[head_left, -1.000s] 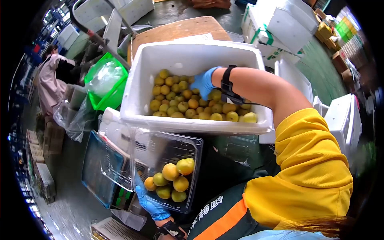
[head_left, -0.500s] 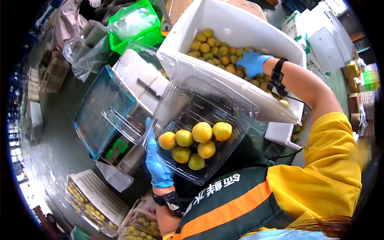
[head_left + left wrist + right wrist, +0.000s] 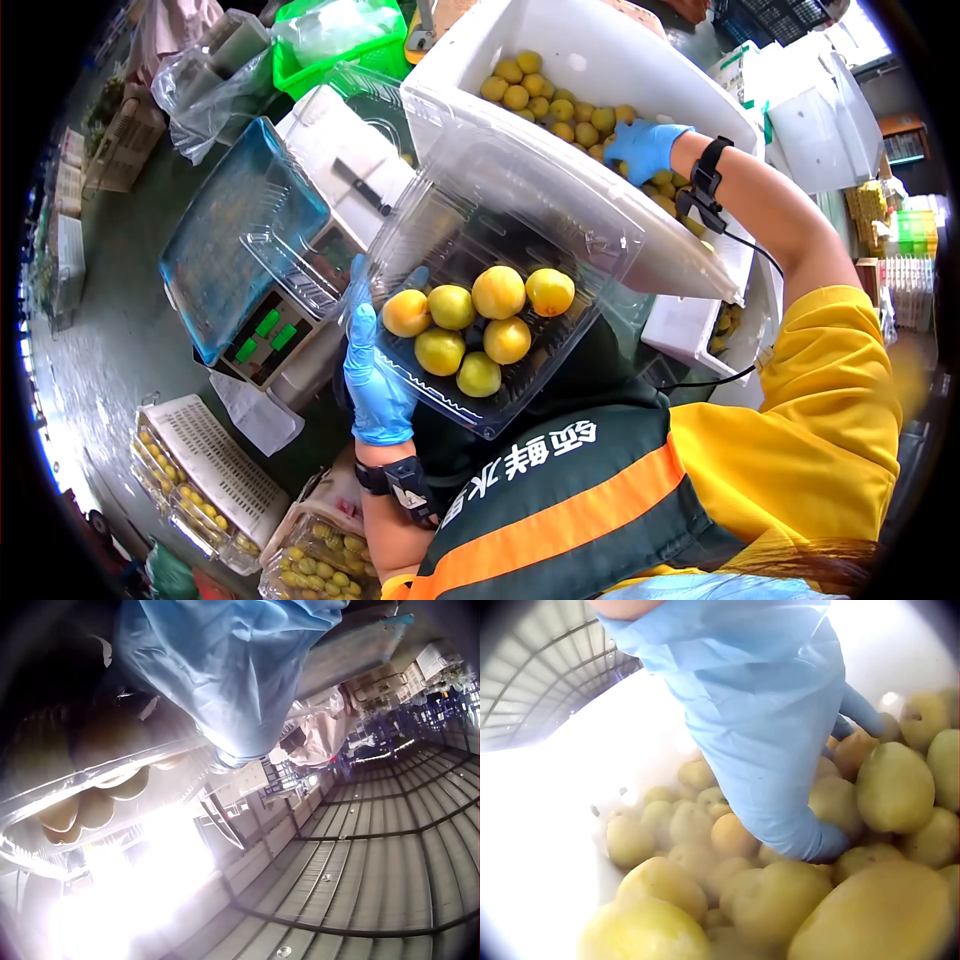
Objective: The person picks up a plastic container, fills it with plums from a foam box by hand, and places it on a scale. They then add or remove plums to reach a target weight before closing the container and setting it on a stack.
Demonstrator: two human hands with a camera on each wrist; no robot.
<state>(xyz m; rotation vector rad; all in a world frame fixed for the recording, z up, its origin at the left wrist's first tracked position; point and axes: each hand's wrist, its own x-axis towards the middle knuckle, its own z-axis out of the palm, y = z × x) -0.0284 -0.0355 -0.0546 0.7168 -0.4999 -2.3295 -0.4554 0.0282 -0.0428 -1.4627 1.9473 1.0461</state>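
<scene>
My gloved left hand (image 3: 378,385) grips the left side of a clear plastic clamshell box (image 3: 490,415), its thumb up along the edge. Several yellow-green plums (image 3: 498,292) lie in the box, whose clear lid stands folded out to the left. In the white foam box (image 3: 560,50), my gloved right hand (image 3: 642,150) reaches down among many loose plums (image 3: 535,85). The right wrist view shows the thumb curled down beside a plum (image 3: 836,804), with the other fingers around its far side, partly hidden by the hand and fruit.
A scale (image 3: 235,230) with a blue tray stands at the left, near a knife (image 3: 360,185) on a white surface. Behind them is a green basket (image 3: 340,70) with plastic bags. Packed boxes of plums (image 3: 320,565) sit at lower left; white foam boxes (image 3: 820,120) stand at right.
The view has turned and shifted, so the foam box now appears tilted and higher right. The clamshell has come nearer the foam box's front edge. My right hand stays among the plums.
</scene>
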